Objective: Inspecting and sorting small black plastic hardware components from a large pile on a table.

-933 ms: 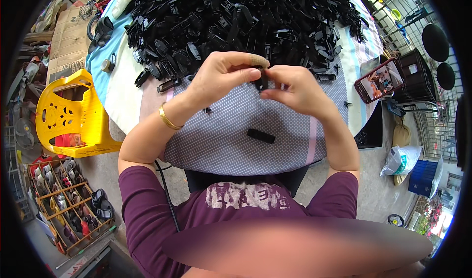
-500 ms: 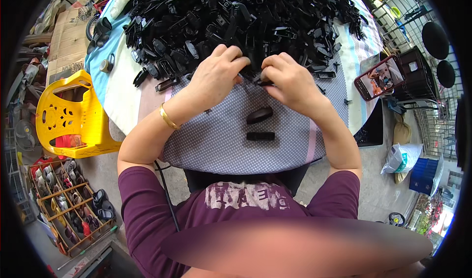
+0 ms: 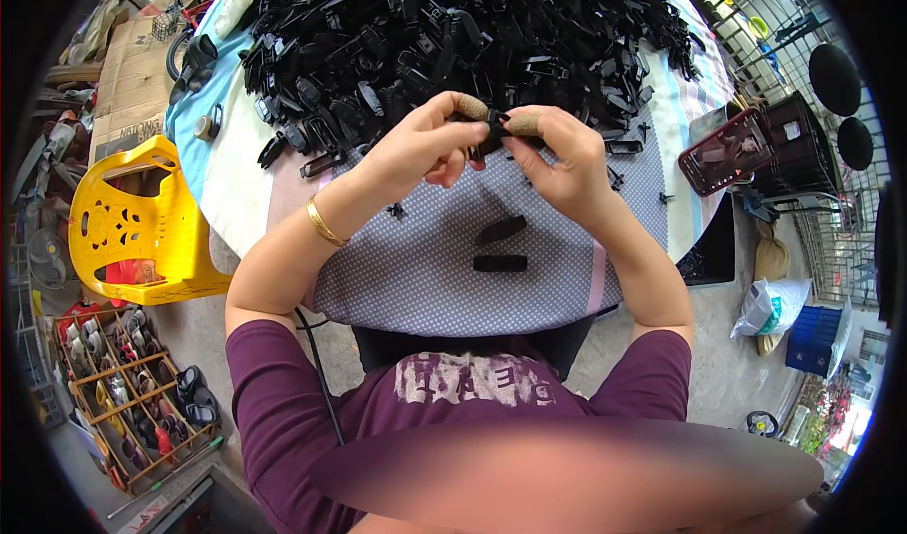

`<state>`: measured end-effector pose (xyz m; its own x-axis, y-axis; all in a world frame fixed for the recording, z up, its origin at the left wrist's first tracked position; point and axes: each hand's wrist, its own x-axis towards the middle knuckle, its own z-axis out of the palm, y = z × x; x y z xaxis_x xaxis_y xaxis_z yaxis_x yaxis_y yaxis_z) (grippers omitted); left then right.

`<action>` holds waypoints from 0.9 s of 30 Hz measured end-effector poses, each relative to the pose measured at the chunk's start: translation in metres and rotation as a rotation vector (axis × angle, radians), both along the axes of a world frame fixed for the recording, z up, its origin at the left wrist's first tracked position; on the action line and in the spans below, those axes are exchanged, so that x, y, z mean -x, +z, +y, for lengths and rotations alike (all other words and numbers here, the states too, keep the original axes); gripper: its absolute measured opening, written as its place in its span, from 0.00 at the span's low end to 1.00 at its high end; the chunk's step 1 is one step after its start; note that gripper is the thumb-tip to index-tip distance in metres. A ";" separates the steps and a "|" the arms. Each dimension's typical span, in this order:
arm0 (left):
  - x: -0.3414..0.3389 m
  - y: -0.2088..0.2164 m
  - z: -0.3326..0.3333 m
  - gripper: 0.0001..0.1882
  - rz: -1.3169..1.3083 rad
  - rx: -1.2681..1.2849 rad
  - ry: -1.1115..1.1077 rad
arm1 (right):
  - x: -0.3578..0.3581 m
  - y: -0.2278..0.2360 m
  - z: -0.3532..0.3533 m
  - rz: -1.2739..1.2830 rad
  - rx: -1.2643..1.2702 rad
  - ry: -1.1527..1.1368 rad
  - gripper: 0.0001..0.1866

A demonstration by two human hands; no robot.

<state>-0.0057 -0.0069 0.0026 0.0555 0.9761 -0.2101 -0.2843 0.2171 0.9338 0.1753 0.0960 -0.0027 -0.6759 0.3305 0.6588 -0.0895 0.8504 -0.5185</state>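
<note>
My left hand (image 3: 427, 146) and my right hand (image 3: 565, 163) meet over the front of the heap, index fingertips close together, each index finger wrapped in a tan cover. Between the fingertips of both hands is a small black plastic part (image 3: 497, 122); its exact kind is too small to tell. A large heap of black plastic parts (image 3: 406, 43) spreads over the far half of the table. Nearer to me, on the patterned grey cloth (image 3: 406, 279), lie two dark oblong pieces, a tilted one (image 3: 502, 230) and a straight one (image 3: 501, 264).
A phone (image 3: 727, 152) stands at the table's right edge. A yellow plastic chair (image 3: 132, 222) is at the left, with a shoe rack (image 3: 142, 392) below it. Small black bits (image 3: 395, 211) lie on the cloth. Wire mesh shelving (image 3: 803, 24) rises on the right.
Both hands have lifted slightly from the heap's edge and come together, fingers now pointing at each other with the small black part between them. The two oblong pieces stay on the cloth.
</note>
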 end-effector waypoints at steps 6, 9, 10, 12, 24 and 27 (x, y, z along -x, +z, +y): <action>-0.011 -0.008 0.002 0.16 -0.263 -0.129 0.054 | -0.003 -0.003 -0.001 -0.051 0.291 -0.050 0.09; -0.009 -0.009 0.001 0.18 0.045 -0.237 0.113 | -0.003 -0.002 -0.004 -0.056 0.310 -0.042 0.10; -0.009 -0.011 0.001 0.18 0.046 -0.238 0.115 | -0.002 -0.001 -0.008 -0.056 0.309 -0.040 0.10; -0.010 -0.015 0.001 0.14 0.249 -0.305 0.224 | 0.000 0.004 -0.017 0.061 0.407 -0.100 0.13; -0.024 -0.012 -0.005 0.17 0.201 -0.237 0.301 | 0.000 0.001 -0.016 -0.021 -0.009 -0.102 0.15; -0.027 -0.011 -0.006 0.17 0.232 -0.293 0.300 | 0.001 0.000 -0.020 -0.049 0.073 -0.126 0.15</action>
